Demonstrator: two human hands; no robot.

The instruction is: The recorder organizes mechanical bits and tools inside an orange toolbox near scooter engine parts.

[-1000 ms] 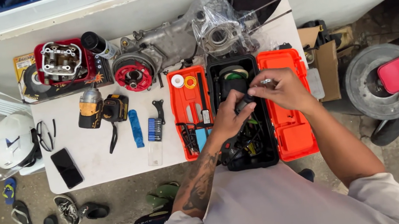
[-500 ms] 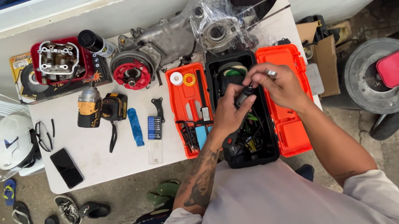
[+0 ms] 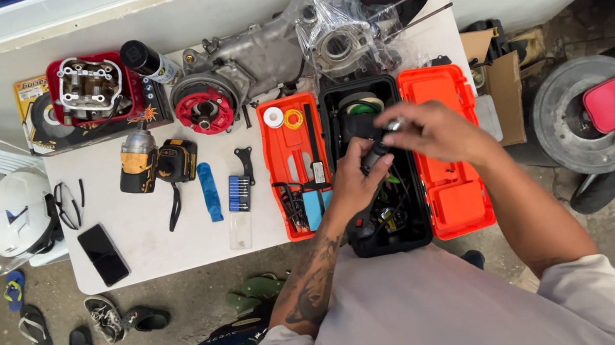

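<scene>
A: Okay, containers first. Black toolbox (image 3: 386,234) sits open on the white surface (image 3: 161,249), with an orange tray (image 3: 293,162) just left of it and an orange lid (image 3: 449,164) flipped out to the right.

B: Contents?

A: Box holds a jumble of dark tools and a green-and-white roll at the far end. Tray has two tape rolls, hex keys, a screwdriver, a blue-handled tool. Lid looks bare.

B: Hands?

A: Both over the box's upper half. Left hand (image 3: 355,177) is curled around a small dark part (image 3: 378,150); right hand (image 3: 435,129) pinches a small metallic piece (image 3: 394,125) at its fingertips, touching or nearly touching that dark part. Can't tell which exactly, too small.

B: So the part is where?

A: Held between the two hands, above the box interior, not resting in it.

B: Other stuff?

A: Cordless drill (image 3: 141,160), blue bit set (image 3: 239,193) and phone (image 3: 103,255) to the left, engine case (image 3: 261,54) along the far edge. All well apart from the hands.
</scene>
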